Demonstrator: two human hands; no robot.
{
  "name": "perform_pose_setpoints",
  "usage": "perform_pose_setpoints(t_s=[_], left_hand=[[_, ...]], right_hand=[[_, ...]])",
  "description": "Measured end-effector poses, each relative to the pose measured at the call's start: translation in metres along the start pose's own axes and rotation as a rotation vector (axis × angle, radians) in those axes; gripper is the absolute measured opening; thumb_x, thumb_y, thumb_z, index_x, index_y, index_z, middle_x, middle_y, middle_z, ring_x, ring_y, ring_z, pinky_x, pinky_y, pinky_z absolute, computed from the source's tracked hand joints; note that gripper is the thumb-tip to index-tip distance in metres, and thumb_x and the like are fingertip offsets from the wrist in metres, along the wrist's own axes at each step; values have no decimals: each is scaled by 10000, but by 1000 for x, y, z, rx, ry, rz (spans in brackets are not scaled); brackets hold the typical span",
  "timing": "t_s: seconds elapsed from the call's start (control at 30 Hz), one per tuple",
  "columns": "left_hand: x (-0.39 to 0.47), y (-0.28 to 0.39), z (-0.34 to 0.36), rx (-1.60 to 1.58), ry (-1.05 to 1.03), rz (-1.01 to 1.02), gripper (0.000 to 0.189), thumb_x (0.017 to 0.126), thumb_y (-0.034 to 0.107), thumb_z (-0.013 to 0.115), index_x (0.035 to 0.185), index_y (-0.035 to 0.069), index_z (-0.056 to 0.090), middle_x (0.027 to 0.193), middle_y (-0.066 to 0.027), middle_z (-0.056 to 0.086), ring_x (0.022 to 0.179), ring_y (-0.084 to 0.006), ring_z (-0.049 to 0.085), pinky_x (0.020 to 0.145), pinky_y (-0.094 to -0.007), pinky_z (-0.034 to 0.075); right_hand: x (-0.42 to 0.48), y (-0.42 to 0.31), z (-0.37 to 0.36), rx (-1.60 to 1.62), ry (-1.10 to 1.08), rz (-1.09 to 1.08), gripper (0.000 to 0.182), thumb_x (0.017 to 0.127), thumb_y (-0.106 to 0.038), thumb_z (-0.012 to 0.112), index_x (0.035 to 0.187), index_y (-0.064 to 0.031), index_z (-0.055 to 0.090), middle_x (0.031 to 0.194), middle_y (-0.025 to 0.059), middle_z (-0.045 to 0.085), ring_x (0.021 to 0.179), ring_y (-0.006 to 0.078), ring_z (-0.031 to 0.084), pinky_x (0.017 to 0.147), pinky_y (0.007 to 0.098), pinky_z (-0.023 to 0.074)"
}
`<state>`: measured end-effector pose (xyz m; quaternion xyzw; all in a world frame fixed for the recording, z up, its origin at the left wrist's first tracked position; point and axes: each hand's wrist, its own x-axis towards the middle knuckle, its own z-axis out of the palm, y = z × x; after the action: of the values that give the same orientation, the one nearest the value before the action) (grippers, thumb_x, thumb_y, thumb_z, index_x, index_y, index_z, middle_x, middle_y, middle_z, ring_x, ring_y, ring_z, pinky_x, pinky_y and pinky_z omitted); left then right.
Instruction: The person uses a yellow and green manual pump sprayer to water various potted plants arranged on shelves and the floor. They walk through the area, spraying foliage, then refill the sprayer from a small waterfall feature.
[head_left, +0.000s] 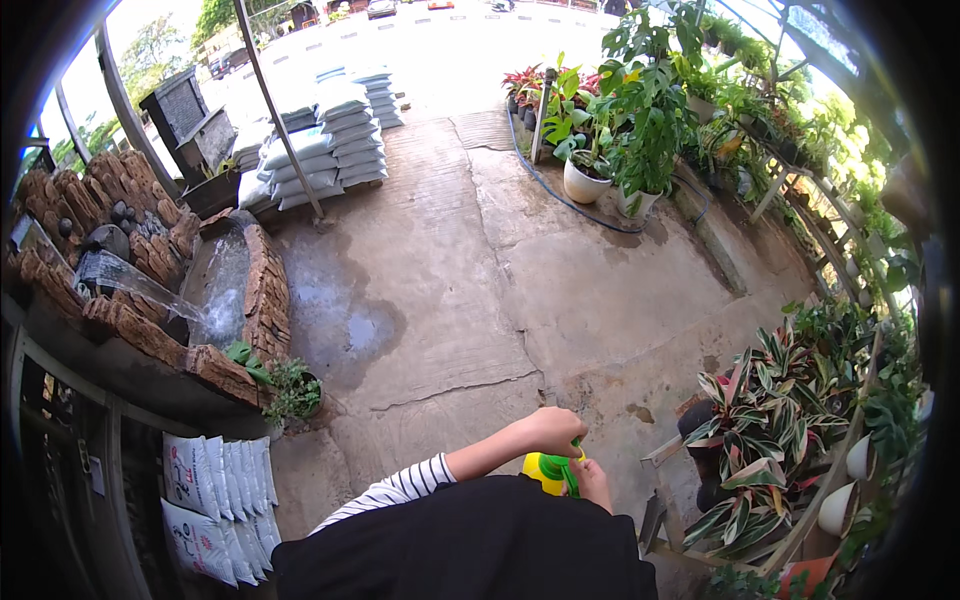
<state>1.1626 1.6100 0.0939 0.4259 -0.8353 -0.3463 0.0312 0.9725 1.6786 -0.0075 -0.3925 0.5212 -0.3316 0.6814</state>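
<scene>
Low in the view, close to my body, is a yellow plastic spray bottle (533, 466) with a green top (553, 466). My left hand (556, 431) reaches over from a black-and-white striped sleeve, its fingers closed on a green part at the top of the bottle. My right hand (591, 482) is beside the bottle's right side, fingers wrapped on the green handle part. Black cloth in front of my body hides the lower part of the bottle.
Potted variegated plants (780, 420) stand at right on a rack, with a white-potted plant (586, 180) and a blue hose (536, 176) farther off. At left are a stone fountain (266, 292), a small potted shrub (294, 394) and stacked white bags (217, 480). Cracked concrete floor (435, 300) lies ahead.
</scene>
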Motion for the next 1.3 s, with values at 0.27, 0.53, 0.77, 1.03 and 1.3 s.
perform_pose_setpoints(t_s=[0.27, 0.53, 0.77, 1.03, 1.3], left_hand=[[-9, 4, -4, -216, 107, 127, 252, 775, 292, 615, 791, 41, 613, 718, -154, 618, 724, -331, 606, 626, -420, 454], [1, 10, -20, -282, 83, -37, 504, 948, 408, 367, 872, -4, 648, 844, -226, 641, 845, -418, 596, 763, -474, 463], [31, -50, 62, -302, 93, -149, 510, 944, 412, 359, 900, 1, 658, 885, -232, 646, 891, -418, 598, 797, -493, 458], [2, 23, -20, -429, 129, 39, 517, 958, 403, 357, 800, -21, 608, 725, -222, 598, 737, -402, 580, 682, -467, 441], [-12, 62, -46, -157, 0, 210, 478, 962, 377, 374, 799, 7, 629, 687, -210, 597, 723, -402, 585, 672, -470, 457]], right_hand=[[-6, 0, 11, -375, 160, 360, 430, 864, -392, 617, 871, 37, 582, 715, 58, 618, 635, 130, 574, 610, 265, 450], [34, 102, -17, -407, 307, -58, 406, 760, -391, 687, 863, -54, 485, 775, 139, 584, 747, 250, 580, 710, 381, 445], [-2, 20, 29, -689, 474, -215, 441, 735, -413, 711, 952, -97, 493, 847, 186, 604, 808, 380, 595, 694, 443, 442], [-14, 10, 22, -424, 460, -399, 392, 791, -337, 654, 1028, -57, 516, 845, 141, 621, 756, 275, 622, 642, 392, 456], [0, 37, 14, -231, 332, -593, 379, 829, -275, 628, 1044, 26, 543, 799, 52, 579, 695, 118, 537, 586, 283, 422]])
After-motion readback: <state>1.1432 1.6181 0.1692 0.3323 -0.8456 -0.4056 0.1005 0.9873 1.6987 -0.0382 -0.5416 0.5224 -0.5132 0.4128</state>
